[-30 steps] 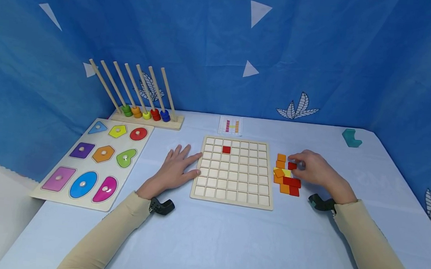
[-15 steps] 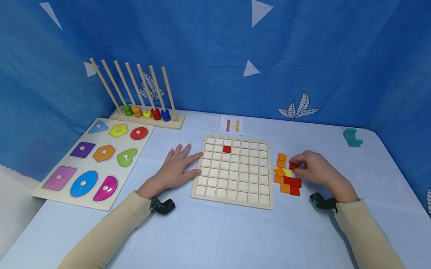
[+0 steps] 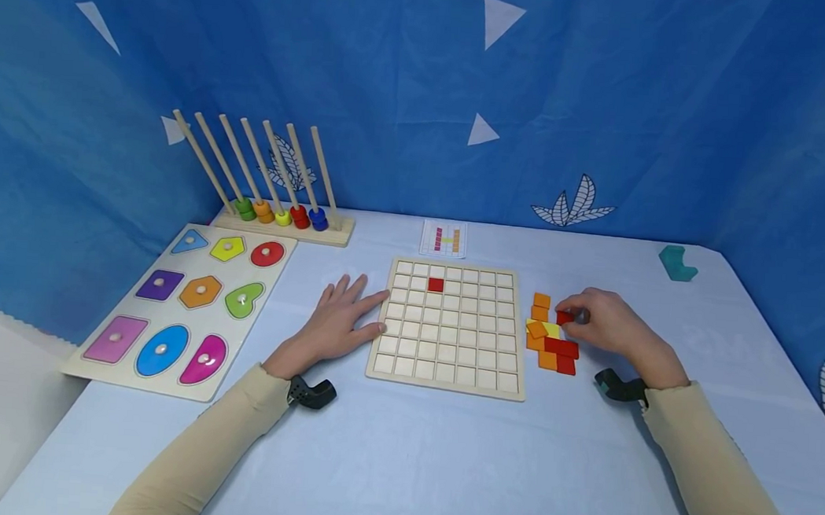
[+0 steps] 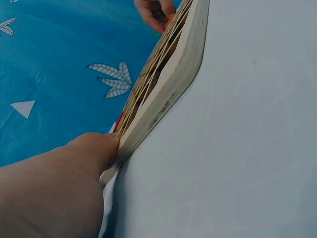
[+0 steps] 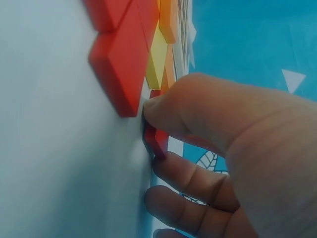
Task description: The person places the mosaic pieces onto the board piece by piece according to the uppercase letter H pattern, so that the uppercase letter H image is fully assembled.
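My left hand (image 3: 337,322) lies with fingers spread beside the wooden grid board (image 3: 443,388), its thumb and index finger touching the board's left edge. In the left wrist view, the thumb (image 4: 101,148) rests against the board's side. One red tile (image 3: 435,285) sits in a cell near the top of the board. At the right, my right hand (image 3: 603,324) pinches another red tile (image 5: 157,141) between thumb and index finger, low over the table. Close beside it lies a loose cluster of orange tiles (image 3: 541,300), yellow tiles (image 3: 553,330) and red tiles (image 3: 566,365).
Behind the board lies a pattern card (image 3: 443,239). A shape puzzle (image 3: 237,349) and a wooden peg rack with coloured rings (image 3: 322,235) stand at the left. A teal piece (image 3: 677,263) lies at the far right corner. Blue cloth (image 3: 394,91) hangs behind the table.
The head view has shifted very slightly. My left hand keeps its place at the board, and my right hand stays at the red tile with barely any movement.
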Motion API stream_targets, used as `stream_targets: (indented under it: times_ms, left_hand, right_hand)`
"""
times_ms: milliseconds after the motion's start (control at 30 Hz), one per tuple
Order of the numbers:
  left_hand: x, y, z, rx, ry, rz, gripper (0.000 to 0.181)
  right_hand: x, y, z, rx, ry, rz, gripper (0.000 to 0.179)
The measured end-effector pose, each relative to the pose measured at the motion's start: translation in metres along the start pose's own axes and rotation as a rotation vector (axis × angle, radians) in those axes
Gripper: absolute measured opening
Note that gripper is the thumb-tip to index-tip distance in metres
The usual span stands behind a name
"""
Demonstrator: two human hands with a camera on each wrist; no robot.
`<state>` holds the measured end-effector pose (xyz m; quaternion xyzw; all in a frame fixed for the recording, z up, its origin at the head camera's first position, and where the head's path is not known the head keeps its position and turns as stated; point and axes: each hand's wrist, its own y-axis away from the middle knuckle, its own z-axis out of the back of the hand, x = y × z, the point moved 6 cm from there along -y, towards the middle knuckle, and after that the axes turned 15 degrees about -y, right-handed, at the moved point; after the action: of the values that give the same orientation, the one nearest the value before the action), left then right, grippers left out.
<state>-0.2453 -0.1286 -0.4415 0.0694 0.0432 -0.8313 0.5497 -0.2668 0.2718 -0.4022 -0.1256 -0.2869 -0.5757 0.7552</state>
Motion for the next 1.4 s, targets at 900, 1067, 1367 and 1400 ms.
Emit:
stream_targets:
  times_ms: [900, 1067, 1367, 1400]
  left_hand:
    - [-0.003, 0.002, 0.004, -0.009, -0.004, -0.004, 0.063]
    - [-0.002, 0.003, 0.004, -0.009, -0.002, -0.003, 0.063]
    - [-0.001, 0.001, 0.003, 0.004, 0.001, 0.003, 0.064]
    - [-0.002, 0.001, 0.003, 0.006, 0.001, 0.004, 0.065]
  right_hand:
    - [0.026, -0.011, 0.016, -0.004, 0.040, 0.052, 0.040]
    - [0.040, -0.020, 0.013, -0.006, 0.042, 0.081, 0.039]
    - [0.068, -0.039, 0.000, 0.004, 0.007, 0.161, 0.036]
    - [0.070, -0.042, -0.001, 0.007, 0.002, 0.167, 0.036]
